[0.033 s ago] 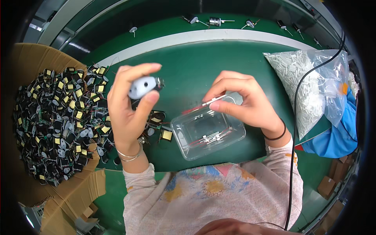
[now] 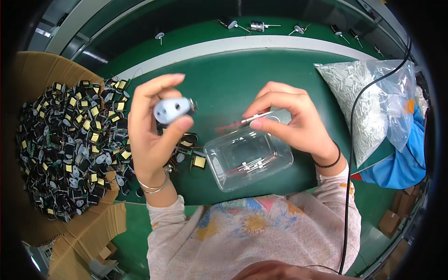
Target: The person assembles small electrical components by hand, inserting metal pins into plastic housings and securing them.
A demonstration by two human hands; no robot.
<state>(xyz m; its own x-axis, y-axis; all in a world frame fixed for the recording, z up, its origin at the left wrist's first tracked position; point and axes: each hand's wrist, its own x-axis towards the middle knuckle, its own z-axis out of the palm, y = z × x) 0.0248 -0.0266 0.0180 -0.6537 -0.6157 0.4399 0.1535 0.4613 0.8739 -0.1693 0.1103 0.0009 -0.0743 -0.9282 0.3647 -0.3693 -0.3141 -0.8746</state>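
Note:
My left hand (image 2: 151,128) is raised over the table and grips a small black motor with a light grey oval end plate (image 2: 170,110). Dark holes show in the plate, which is slightly blurred. Between thumb and forefinger, my right hand (image 2: 289,119) pinches a thin white-and-silver piece with red wire (image 2: 254,117). It is held just above the far rim of a clear plastic box (image 2: 215,179). Inside the box lie several similar thin pieces (image 2: 254,163) with red leads.
At the left, a cardboard box (image 2: 42,65) spills a heap of black motors (image 2: 74,154) bearing yellow pads onto the green table (image 2: 224,70). A bag of short white tubes (image 2: 354,102) lies at the right, crossed by a black cable (image 2: 351,154). Several motors (image 2: 257,26) stand beyond a white ledge (image 2: 261,43).
The motor in my left hand has turned slightly, so more holes in its grey plate show. My right hand is almost still.

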